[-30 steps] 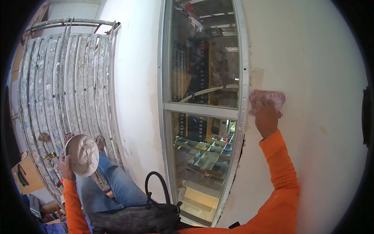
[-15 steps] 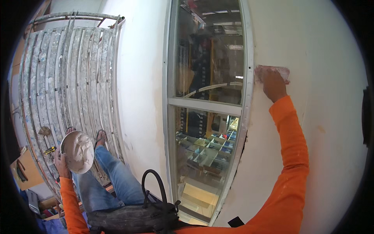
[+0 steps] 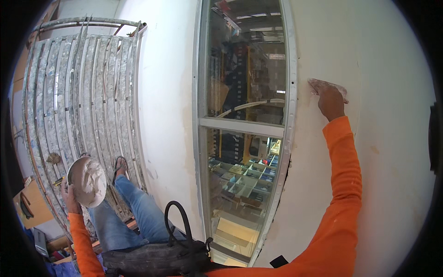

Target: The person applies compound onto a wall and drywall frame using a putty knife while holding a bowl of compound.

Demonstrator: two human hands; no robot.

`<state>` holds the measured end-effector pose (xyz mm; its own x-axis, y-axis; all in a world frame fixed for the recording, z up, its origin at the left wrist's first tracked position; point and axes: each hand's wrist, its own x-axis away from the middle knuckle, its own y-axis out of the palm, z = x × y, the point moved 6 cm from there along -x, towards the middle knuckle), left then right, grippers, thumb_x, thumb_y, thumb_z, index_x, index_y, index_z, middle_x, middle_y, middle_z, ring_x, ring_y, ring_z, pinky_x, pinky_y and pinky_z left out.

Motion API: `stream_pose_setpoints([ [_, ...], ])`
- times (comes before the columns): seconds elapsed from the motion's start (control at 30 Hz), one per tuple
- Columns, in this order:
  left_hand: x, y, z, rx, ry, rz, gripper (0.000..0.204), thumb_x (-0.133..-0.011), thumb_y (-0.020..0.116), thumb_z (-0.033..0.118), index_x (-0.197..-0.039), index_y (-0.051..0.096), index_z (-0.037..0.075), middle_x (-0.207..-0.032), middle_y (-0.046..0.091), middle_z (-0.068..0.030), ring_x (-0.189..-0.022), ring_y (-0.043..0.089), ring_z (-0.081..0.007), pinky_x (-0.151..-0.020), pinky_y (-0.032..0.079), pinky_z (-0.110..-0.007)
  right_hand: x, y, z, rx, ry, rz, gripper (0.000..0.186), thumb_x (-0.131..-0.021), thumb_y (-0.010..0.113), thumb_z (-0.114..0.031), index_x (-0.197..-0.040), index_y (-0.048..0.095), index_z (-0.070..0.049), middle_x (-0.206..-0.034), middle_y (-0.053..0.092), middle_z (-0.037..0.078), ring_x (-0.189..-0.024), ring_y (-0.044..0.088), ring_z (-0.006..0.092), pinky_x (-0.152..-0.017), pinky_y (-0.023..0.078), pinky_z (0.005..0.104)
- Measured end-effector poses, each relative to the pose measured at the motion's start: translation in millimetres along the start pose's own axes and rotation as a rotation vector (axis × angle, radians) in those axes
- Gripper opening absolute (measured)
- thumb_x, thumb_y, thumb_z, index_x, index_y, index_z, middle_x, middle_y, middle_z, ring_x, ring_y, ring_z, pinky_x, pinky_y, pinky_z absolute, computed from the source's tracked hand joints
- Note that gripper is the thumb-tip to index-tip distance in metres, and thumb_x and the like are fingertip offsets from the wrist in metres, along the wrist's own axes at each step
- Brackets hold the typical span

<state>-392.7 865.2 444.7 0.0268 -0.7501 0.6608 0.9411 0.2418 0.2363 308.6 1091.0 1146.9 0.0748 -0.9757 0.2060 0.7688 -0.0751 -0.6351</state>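
Observation:
My left hand [image 3: 70, 199] grips the rim and side of a round bowl [image 3: 75, 174] over my thighs. Off-white putty [image 3: 94, 177] lies heaped in it. Out to the right, my right hand [image 3: 331, 105] is closed round a wide, putty-smeared scraper [image 3: 320, 86]. It lies against or very near the pale wall [image 3: 332, 41], just right of the window frame, its left corner higher than its right end. The fingers partly hide the scraper.
A tall window [image 3: 247, 92] in a metal frame [image 3: 240, 125] divides the wall. Paint-spattered scaffold planks [image 3: 87, 78] lie under my feet at left, with a yellow-and-black tool [image 3: 58, 181] and a brownish lump [image 3: 54, 158]. A black bag [image 3: 152, 257] rests at my lap.
The scraper has turned from nearly level to slanting down toward the right, and my right hand has moved slightly right and down. The bowl has shifted a little left and down.

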Motion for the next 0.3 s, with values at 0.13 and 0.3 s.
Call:
stream_pose_setpoints([
  [0.13, 8.3, -13.1, 23.5, -0.060, 0.023, -0.060, 0.048, -0.095, 0.054, 0.018, -0.139, 0.054, -0.002, -0.129, 0.061, -0.0101, -0.114, 0.060, -0.0186, -0.100, 0.046, -0.032, 43.1, -14.8, -68.2, 0.036, 0.107, -0.454, 0.042, -0.085, 0.054, 0.003, -0.120, 0.071, -0.013, -0.113, 0.073, 0.011, -0.102, 0.067, 0.0318, -0.092, 0.053, 0.0441],
  [0.3, 5.6, 9.1, 19.0, -0.053, 0.026, -0.096, 0.048, -0.096, 0.053, 0.020, -0.139, 0.054, -0.002, -0.130, 0.060, -0.0102, -0.116, 0.058, -0.0186, -0.102, 0.045, -0.032, 66.6, -15.7, -70.5, 0.044, 0.089, -0.348, 0.046, -0.082, 0.059, 0.001, -0.125, 0.068, -0.012, -0.118, 0.071, 0.012, -0.114, 0.064, 0.0290, -0.097, 0.050, 0.0421],
])
